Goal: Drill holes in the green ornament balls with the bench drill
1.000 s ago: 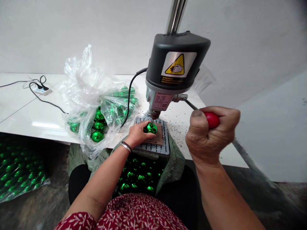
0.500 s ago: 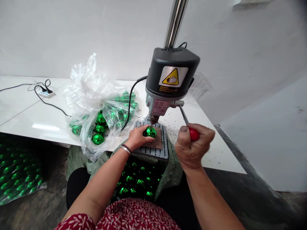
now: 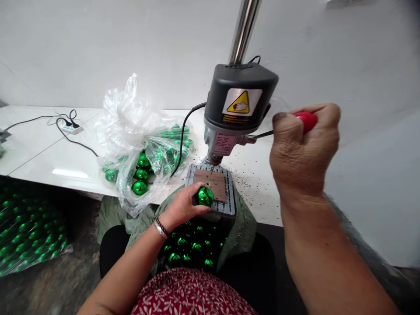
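Note:
Between thumb and fingers, my left hand point(image 3: 185, 203) grips a shiny green ball ornament point(image 3: 205, 196) near the front of the drill press base point(image 3: 232, 194). A brown board point(image 3: 218, 186) with a small hole lies on that base. My right hand point(image 3: 303, 151) is wrapped round the red knob point(image 3: 307, 122) of the feed lever, raised to the right of the drill press point(image 3: 241, 103). The drill bit point(image 3: 212, 168) hangs above the board, apart from the ornament.
A clear plastic bag point(image 3: 123, 107) with several green ornaments lies on the white table point(image 3: 49, 164). Black cords run to a power strip point(image 3: 72, 127). Dark shavings are scattered round the base. More green ornaments point(image 3: 193, 247) sit below the table edge, and a filled bag point(image 3: 33, 223) stands at left.
My right hand has swung the lever up and outward, and the drill bit has risen. My left hand has drawn the ornament toward me, off the middle of the board.

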The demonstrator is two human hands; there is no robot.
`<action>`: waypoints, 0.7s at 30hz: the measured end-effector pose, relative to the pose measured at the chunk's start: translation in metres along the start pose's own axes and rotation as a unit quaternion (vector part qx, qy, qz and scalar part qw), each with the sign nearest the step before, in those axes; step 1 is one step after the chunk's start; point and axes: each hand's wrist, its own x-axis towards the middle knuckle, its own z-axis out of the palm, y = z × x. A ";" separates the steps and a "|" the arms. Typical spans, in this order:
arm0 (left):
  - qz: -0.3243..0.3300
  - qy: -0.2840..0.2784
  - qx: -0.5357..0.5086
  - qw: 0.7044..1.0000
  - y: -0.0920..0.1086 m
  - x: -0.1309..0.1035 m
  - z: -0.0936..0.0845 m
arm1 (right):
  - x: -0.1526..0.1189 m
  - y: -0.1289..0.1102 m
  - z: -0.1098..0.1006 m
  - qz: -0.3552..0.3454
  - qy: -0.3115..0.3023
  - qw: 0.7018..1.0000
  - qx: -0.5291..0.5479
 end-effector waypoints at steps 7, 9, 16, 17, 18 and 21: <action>0.005 0.120 0.071 0.990 0.001 -0.040 -0.061 | -0.003 0.005 0.003 -0.010 0.023 1.000 -0.005; -0.054 0.198 0.166 0.965 -0.010 -0.038 -0.084 | -0.002 0.005 0.002 -0.014 0.025 1.000 -0.005; -0.285 0.032 0.445 0.848 -0.051 -0.025 -0.111 | -0.002 0.006 0.002 -0.001 0.024 1.000 -0.019; -0.291 0.016 0.449 0.845 -0.052 -0.025 -0.109 | -0.002 0.005 0.003 -0.002 0.026 1.000 -0.015; -0.297 0.007 0.444 0.846 -0.052 -0.025 -0.107 | -0.002 0.005 0.003 -0.002 0.028 1.000 -0.010; -0.298 0.057 0.377 0.875 -0.044 -0.027 -0.103 | -0.003 0.002 0.003 0.009 0.030 0.999 -0.003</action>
